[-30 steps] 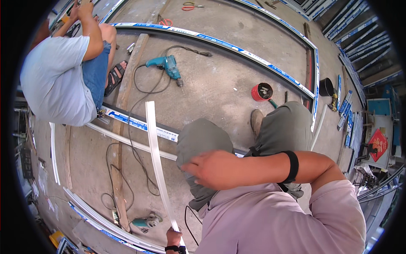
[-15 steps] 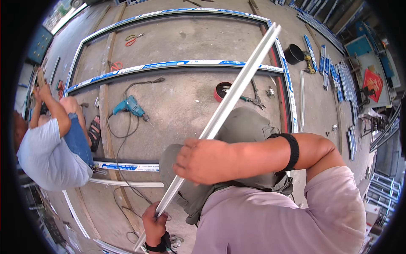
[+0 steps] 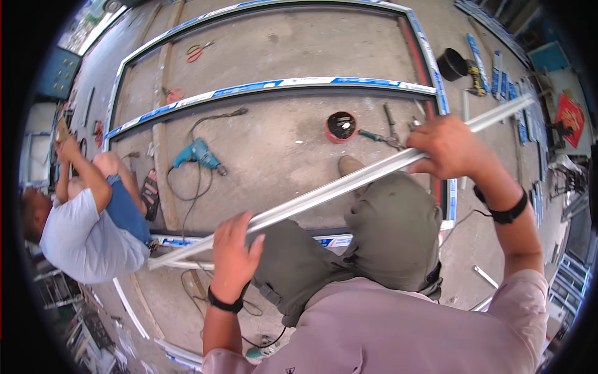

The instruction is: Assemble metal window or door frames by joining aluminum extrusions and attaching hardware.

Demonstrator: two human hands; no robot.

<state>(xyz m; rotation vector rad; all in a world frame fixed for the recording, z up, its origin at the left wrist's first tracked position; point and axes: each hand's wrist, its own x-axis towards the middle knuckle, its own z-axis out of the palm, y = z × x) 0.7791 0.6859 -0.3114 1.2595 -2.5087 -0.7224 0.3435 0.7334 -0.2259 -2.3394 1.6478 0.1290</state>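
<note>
Across the person's knees runs a long silver metal strip, thin and shiny, with a fold along its length. It slants from low on the left to high on the right, up above the concrete floor.

Left hand is curled around the strip near its lower part, fingers wrapped over the top edge and closed on it. Right hand grips the strip higher up, fingers bent tight around it. Each wrist has a black band on it.

Under the strip are the person's bent legs in grey-green trousers, and one tan shoe peeks out.

On the floor lies a big metal window frame with blue and white tape along its bars. Inside it sits a blue power drill with a curly dark cord. Near the right hand are a round red tin with a black middle and some pliers. A black pot stands further up on the right. Red-handled cutters lie at the top left.

Another person in a grey shirt and blue shorts sits at the left, arms raised.
</note>
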